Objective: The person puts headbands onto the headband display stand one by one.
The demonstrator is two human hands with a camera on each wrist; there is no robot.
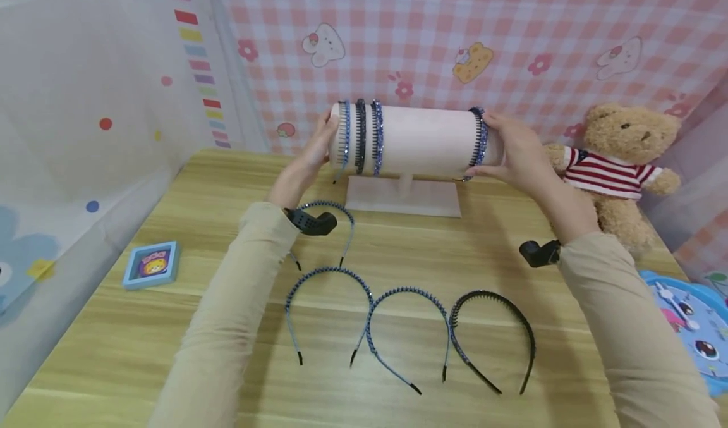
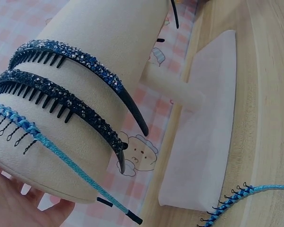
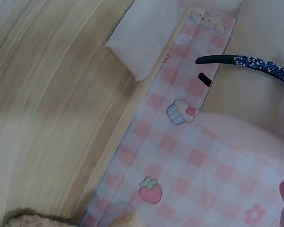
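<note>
Grip of each hand was clamped round one end of the pale padded cylindrical display stand (image 1: pixel 426 140), its long axis running crosswise between left hand (image 1: pixel 313 150) and right hand (image 1: pixel 520 150) at the far side of the wood-grain worktop (image 1: pixel 432 251). One blue glittery toothed headband (image 1: pixel 481 138) sat just beside the right fingers; three blue and black headbands (image 1: pixel 361 136) ringed the left part. Four loose slender headbands (image 1: pixel 407 289) lay nearer the person, a brown plush bear (image 1: pixel 605 178) beyond the right wrist.

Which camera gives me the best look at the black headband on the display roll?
The left wrist view: it shows the black headband up close, with its glittery band and teeth clear. The head view shows it smaller, between two blue headbands on the roll. The right wrist view doesn't show it.
</note>
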